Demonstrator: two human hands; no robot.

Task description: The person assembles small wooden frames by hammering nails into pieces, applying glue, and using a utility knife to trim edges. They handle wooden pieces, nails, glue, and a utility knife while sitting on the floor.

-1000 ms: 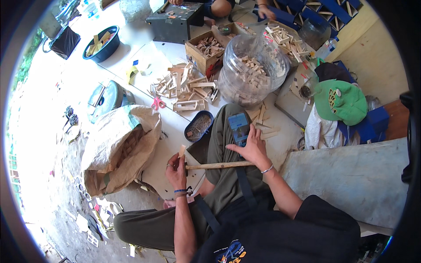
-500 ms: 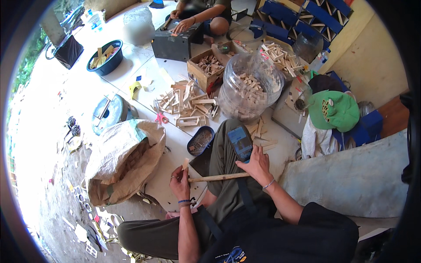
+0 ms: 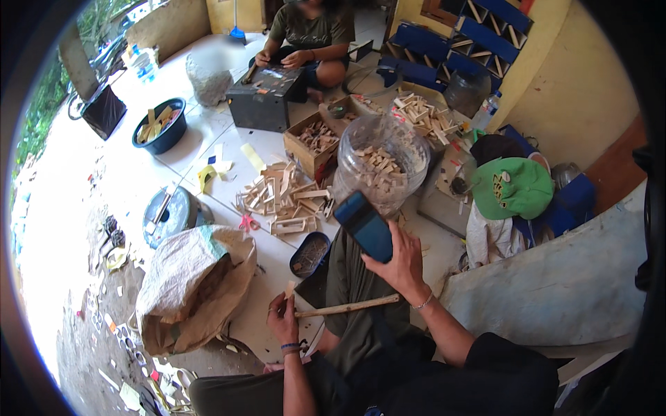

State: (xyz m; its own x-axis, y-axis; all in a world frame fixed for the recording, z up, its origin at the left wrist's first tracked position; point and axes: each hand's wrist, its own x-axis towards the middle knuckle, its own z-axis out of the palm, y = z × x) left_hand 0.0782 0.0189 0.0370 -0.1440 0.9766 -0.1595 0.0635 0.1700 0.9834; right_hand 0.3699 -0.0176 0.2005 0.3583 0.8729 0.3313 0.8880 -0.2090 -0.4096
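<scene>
The right hand (image 3: 404,267) grips a smartphone (image 3: 363,226) by the bent knee (image 3: 343,260) while the left hand (image 3: 282,321) pinches a small wooden strip (image 3: 290,288); handling the smartphone seems the current step, and moving it next calls for a secure grip.

floor by me: white tile (image 3: 272,252) | directly on it: heap of wooden pieces (image 3: 279,196); pink scissors (image 3: 248,222) just beside; oval blue tray (image 3: 303,274); open sack (image 3: 173,267) | farther: round dark tub (image 3: 171,142), wooden box (image 3: 300,154), clear plastic drum (image 3: 350,179)
</scene>
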